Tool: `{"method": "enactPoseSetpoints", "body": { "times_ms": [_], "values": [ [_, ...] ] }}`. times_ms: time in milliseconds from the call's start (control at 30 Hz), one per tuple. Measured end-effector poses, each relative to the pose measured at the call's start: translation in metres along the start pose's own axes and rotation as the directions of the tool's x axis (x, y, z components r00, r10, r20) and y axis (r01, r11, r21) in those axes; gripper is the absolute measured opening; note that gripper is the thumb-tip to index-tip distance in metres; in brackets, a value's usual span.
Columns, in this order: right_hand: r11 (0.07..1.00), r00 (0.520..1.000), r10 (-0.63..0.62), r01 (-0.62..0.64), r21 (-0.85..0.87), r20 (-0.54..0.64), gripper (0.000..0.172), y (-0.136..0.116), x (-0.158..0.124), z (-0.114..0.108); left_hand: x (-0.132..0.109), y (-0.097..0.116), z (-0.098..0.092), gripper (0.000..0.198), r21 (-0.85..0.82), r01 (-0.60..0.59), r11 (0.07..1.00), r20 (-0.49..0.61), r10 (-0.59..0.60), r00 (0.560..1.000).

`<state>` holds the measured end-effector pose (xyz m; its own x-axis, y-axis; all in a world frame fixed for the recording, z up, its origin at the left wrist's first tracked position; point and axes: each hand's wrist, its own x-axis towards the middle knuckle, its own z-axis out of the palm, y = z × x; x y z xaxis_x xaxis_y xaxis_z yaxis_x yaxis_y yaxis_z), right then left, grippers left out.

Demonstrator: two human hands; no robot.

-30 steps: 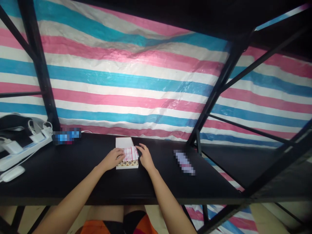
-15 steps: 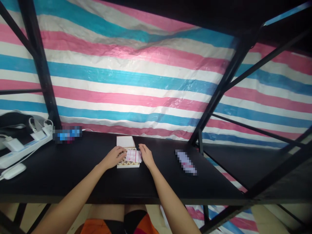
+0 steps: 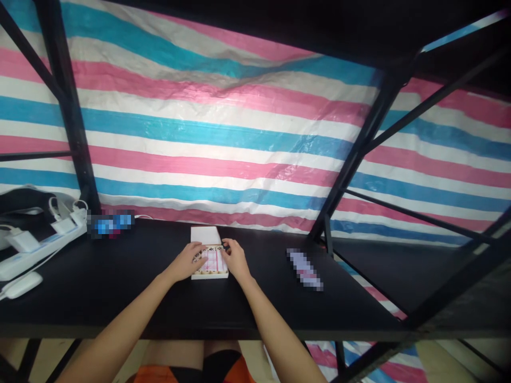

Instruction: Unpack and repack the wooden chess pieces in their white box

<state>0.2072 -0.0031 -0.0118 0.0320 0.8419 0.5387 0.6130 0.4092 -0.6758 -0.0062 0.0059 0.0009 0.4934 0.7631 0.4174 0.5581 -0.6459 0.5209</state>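
A small white box (image 3: 209, 275) of round wooden game pieces lies on the black table (image 3: 120, 298), with a folded pink-and-white checked sheet (image 3: 212, 260) on top of the pieces. The box's white lid (image 3: 205, 234) lies just behind it. My left hand (image 3: 184, 261) rests on the box's left side, fingers curled onto the sheet. My right hand (image 3: 235, 257) is at the box's right side, fingertips pinching the sheet's far right corner.
A white power strip (image 3: 32, 247) with plugged chargers and a white mouse-like device (image 3: 22, 284) sit at the far left. Two blurred objects lie on the table, one at back left (image 3: 109, 223), another to the right (image 3: 305, 268). Black frame posts and a striped tarp stand behind.
The checked sheet has been pressed down flatter over the pieces, covering more of them. My right hand has moved in from beside the box onto the sheet's right edge.
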Motion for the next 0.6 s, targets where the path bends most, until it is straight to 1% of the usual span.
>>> {"method": "enactPoseSetpoints", "body": {
  "times_ms": [100,167,233,267,367,467,533,600],
  "values": [
    [0.997,0.998,-0.054,0.055,-0.057,0.02,0.03,-0.007,0.007,-0.001,-0.002,-0.005,0.003,0.047,-0.001,0.022,1.0,0.019,-0.022,1.0],
    [0.994,0.999,-0.046,0.048,-0.095,0.015,0.027,-0.005,0.02,-0.006,-0.002,-0.008,0.004,0.048,-0.003,0.037,0.999,0.027,-0.037,0.999],
    [0.991,1.0,0.007,-0.005,-0.131,0.019,0.023,0.002,0.038,-0.01,-0.001,-0.011,0.005,0.047,-0.011,0.046,0.999,0.027,-0.046,0.999],
    [0.989,0.998,0.045,-0.038,-0.146,0.042,0.022,0.007,0.047,-0.01,-0.001,-0.012,0.005,0.047,-0.016,0.05,0.999,0.025,-0.049,0.998],
    [0.977,0.978,0.138,-0.108,-0.182,0.16,0.022,0.022,0.067,0.0,-0.001,-0.014,0.006,0.047,-0.035,0.066,0.997,0.007,-0.065,0.998],
    [0.971,0.951,0.182,-0.135,-0.196,0.25,0.03,0.031,0.076,0.015,0.0,-0.016,0.008,0.047,-0.055,0.094,0.994,-0.024,-0.096,0.995],
    [0.969,0.942,0.201,-0.152,-0.194,0.268,0.03,0.035,0.079,0.019,0.001,-0.019,0.009,0.048,-0.07,0.125,0.99,-0.059,-0.129,0.99],
    [0.967,0.94,0.219,-0.174,-0.185,0.26,0.029,0.039,0.081,0.017,0.005,-0.023,0.01,0.052,-0.092,0.175,0.98,-0.108,-0.184,0.977]
  ]
}}
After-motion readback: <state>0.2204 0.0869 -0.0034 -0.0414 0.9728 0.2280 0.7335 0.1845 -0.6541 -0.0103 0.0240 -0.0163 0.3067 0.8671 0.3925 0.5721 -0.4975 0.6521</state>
